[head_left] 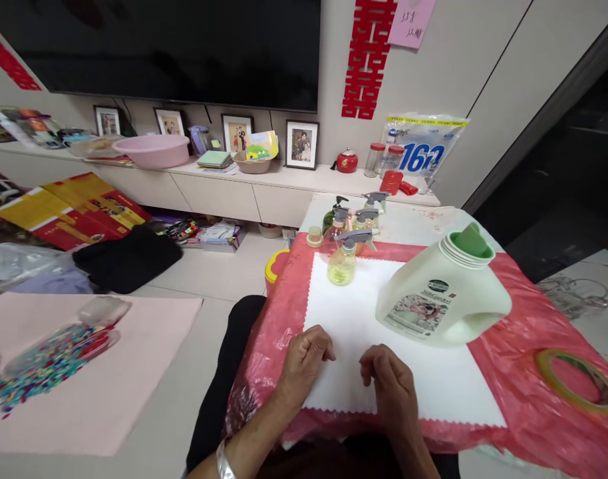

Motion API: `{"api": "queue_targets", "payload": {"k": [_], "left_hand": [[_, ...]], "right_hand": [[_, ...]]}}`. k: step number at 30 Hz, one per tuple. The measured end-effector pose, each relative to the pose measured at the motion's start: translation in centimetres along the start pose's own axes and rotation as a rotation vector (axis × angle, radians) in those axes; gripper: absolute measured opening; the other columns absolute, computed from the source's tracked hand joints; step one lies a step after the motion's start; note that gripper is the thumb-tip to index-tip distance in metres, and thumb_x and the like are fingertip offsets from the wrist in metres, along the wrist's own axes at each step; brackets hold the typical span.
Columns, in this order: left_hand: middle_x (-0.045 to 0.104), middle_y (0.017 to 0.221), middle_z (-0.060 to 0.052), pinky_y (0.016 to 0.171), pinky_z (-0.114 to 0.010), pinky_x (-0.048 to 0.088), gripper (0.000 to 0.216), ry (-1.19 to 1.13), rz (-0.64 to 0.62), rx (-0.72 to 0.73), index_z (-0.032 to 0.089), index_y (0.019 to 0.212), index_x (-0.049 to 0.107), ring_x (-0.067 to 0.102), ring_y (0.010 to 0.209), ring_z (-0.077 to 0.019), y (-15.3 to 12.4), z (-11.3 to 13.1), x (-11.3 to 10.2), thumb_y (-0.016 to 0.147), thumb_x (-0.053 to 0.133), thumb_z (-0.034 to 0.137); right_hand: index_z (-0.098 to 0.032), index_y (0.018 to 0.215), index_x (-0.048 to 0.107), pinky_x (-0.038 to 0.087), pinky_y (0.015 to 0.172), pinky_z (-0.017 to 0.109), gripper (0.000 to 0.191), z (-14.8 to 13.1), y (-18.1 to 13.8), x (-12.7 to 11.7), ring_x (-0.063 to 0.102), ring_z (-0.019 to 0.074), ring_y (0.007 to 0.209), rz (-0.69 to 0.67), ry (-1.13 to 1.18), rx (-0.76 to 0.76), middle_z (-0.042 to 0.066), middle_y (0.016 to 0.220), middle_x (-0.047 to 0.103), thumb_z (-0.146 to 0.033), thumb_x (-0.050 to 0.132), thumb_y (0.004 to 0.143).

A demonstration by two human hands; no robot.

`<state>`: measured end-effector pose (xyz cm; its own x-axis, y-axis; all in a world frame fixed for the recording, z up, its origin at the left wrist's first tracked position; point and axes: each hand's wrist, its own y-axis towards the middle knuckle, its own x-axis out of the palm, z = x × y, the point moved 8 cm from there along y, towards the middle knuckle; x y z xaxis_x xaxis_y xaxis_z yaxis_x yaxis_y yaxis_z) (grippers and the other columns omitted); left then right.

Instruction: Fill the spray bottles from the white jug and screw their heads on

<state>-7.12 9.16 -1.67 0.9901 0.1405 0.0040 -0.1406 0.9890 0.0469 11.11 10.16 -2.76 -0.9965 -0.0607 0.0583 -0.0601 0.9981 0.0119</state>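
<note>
My left hand (306, 359) rests over the white sheet (348, 346) with its fingers curled in and nothing visible in them. A short gap away, my right hand (391, 379) is likewise loosely closed, with no object showing. Beyond it stands a large pale green detergent jug (444, 289), uncapped, with a green spout in its neck. A clear spray bottle (342, 265) with a grey trigger head and some yellow-green liquid stands at the sheet's far left corner. Behind it are several more spray bottles (366, 219) and a dark green pump bottle (328, 219). A small cap (314, 236) lies left of them.
Red plastic film (269, 359) covers the table, and a roll of tape (578, 381) lies at its right. To the left, a pink sheet (149, 346) holds scattered colourful small pieces (39, 372). A low cabinet (224, 186) runs along the wall beneath a television (184, 53).
</note>
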Motion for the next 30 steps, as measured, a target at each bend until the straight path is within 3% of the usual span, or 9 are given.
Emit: {"api": "queue_targets", "payload": {"k": [3, 9, 15, 30], "left_hand": [[0.050, 0.056, -0.002, 0.064, -0.032, 0.039, 0.072, -0.065, -0.007, -0.012, 0.021, 0.047, 0.053, 0.049, 0.058, -0.0156, -0.1, 0.4, -0.4, 0.090, 0.042, 0.077], [0.034, 0.045, 0.002, 0.056, -0.032, 0.031, 0.076, -0.083, 0.038, -0.122, 0.025, 0.041, 0.034, 0.037, 0.050, -0.0137, -0.1, -2.5, 0.5, 0.090, 0.028, 0.083], [0.028, 0.045, 0.005, 0.051, -0.033, 0.022, 0.072, 0.060, 0.059, -0.208, 0.026, 0.047, 0.030, 0.027, 0.047, -0.0124, 0.3, -5.1, 0.9, 0.087, 0.027, 0.085], [0.027, 0.046, 0.004, 0.049, -0.032, 0.020, 0.070, 0.110, 0.048, -0.217, 0.026, 0.048, 0.028, 0.027, 0.048, -0.0129, 0.2, -4.4, 0.9, 0.086, 0.026, 0.085]], "right_hand": [[-0.018, 0.057, 0.055, 0.027, 0.048, 0.027, 0.060, -0.3, 0.1, 3.2, 0.036, 0.0098, 0.047, -0.134, 0.082, -0.003, -0.002, 0.051, 0.042, -0.066, 0.052, 0.092], [-0.023, 0.052, 0.030, 0.021, 0.051, 0.029, 0.063, 2.4, 1.2, 3.8, 0.025, 0.0094, 0.050, -0.038, 0.096, 0.067, -0.006, 0.052, 0.027, -0.069, 0.053, 0.090], [-0.025, 0.058, 0.028, 0.017, 0.048, 0.028, 0.060, 6.0, 1.4, 3.5, 0.019, 0.0097, 0.051, 0.045, 0.023, 0.169, -0.007, 0.053, 0.023, -0.071, 0.046, 0.092], [-0.025, 0.058, 0.028, 0.018, 0.048, 0.029, 0.064, 6.0, 1.3, 3.4, 0.020, 0.0100, 0.051, 0.041, -0.060, 0.209, -0.007, 0.052, 0.024, -0.078, 0.043, 0.089]]}}
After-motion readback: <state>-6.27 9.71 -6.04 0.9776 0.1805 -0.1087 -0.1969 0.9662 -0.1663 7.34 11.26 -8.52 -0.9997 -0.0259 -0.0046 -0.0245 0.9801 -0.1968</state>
